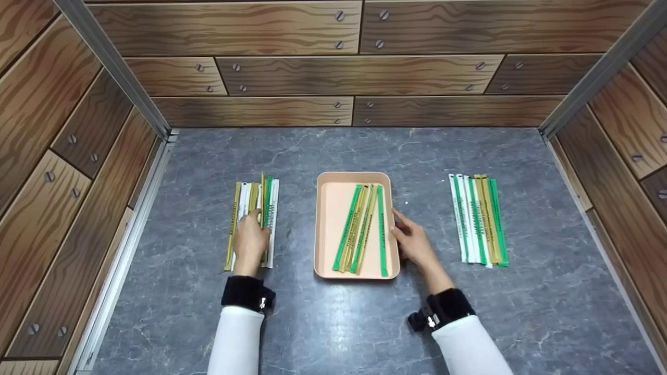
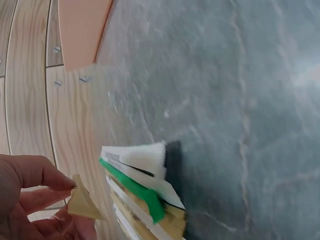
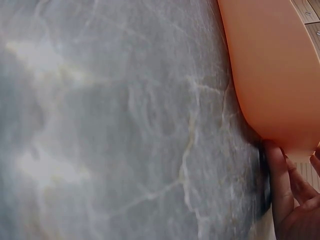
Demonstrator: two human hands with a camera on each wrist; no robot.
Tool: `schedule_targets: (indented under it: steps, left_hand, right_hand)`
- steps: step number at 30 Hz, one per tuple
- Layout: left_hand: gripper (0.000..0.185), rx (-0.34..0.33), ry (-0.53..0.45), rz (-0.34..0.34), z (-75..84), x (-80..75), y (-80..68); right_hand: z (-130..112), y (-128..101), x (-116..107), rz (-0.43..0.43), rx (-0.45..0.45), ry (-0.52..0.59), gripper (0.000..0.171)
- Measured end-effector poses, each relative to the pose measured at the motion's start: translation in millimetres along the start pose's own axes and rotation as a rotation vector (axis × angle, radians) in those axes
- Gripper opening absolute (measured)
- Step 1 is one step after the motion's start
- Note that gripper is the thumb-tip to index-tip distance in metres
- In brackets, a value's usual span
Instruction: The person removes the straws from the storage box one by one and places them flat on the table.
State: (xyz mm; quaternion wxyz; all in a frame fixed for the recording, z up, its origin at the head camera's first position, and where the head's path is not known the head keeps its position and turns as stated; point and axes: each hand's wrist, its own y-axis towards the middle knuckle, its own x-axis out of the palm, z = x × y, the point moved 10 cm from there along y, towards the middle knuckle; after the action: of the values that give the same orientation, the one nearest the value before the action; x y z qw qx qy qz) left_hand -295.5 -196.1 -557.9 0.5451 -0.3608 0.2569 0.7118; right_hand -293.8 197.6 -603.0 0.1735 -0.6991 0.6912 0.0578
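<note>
My left hand (image 1: 251, 240) pinches a gold stick packet (image 2: 84, 204) between thumb and fingers, its end lifted above the left row of white, green and gold stick packets (image 1: 273, 208). The row's ends (image 2: 145, 185) lie just beyond the hand in the left wrist view. A shallow peach tray (image 1: 325, 208) stands in the middle, holding several green and gold packets (image 1: 371, 229) at its right side. My right hand (image 1: 414, 240) touches the tray's right outer wall, fingers mostly straight. In the right wrist view its thumb (image 3: 277, 170) meets the peach wall (image 3: 275, 75).
On the right, another row of white, green and gold packets (image 1: 477, 221) lies on the grey marbled tabletop (image 1: 344, 323). Wood-patterned panels (image 1: 354, 75) enclose the back and both sides, with metal rails (image 1: 114, 67) at the corners.
</note>
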Motion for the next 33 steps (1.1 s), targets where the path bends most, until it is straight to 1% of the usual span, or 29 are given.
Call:
schedule_targets:
  steps: [2,3,4,7,10,13,16,18,21,24,27,30,33]
  left_hand:
    - [0.051,-0.018,0.009,-0.013,-4.7,0.5,-0.4]
    - [0.051,-0.028,0.017,-0.023,-6.8,1.3,-0.4]
    - [0.052,-0.039,0.025,-0.034,-9.1,2.2,-0.2]
    - [0.053,-0.046,0.039,-0.048,-13.9,3.7,0.0]
    - [0.052,-0.039,0.032,-0.038,-18.0,3.9,-0.1]
    - [0.048,-0.031,0.021,-0.008,-19.9,2.0,-0.6]
    - [0.043,-0.001,0.008,0.02,-16.3,0.3,-0.5]
    - [0.041,0.034,-0.019,0.028,-10.4,1.1,0.0]
    - [0.038,0.101,-0.103,0.009,2.4,7.4,-0.6]
    - [0.035,0.167,-0.197,-0.024,19.2,18.7,-3.2]
    - [0.037,0.231,-0.296,-0.064,38.2,33.0,-7.6]
    - [0.041,0.262,-0.388,-0.117,55.2,48.1,-11.9]
    - [0.044,0.263,-0.419,-0.133,66.8,59.5,-12.9]
  right_hand:
    - [0.1,0.4,-0.4,0.004,-0.006,-0.005,0.049]
    - [5.9,3.6,-0.2,0.01,-0.012,-0.004,0.049]
    - [5.7,3.6,-0.2,0.01,-0.015,-0.001,0.049]
    - [5.5,3.4,0.4,0.012,-0.015,0.011,0.05]
    - [6.7,3.1,1.2,0.009,-0.004,0.023,0.05]
    - [7.0,2.8,0.8,0.012,-0.003,0.029,0.05]
    - [6.6,2.4,0.5,0.006,-0.006,0.029,0.05]
    - [7.4,2.1,0.7,0.0,0.005,0.034,0.05]
    - [9.1,1.9,1.9,-0.014,0.028,0.034,0.051]
    - [8.7,1.8,1.9,-0.02,0.029,0.019,0.051]
    - [8.2,1.7,1.0,-0.01,0.028,0.01,0.051]
    - [8.0,1.9,0.6,-0.007,0.024,0.007,0.051]
    - [9.0,2.4,0.8,-0.007,0.03,0.015,0.051]
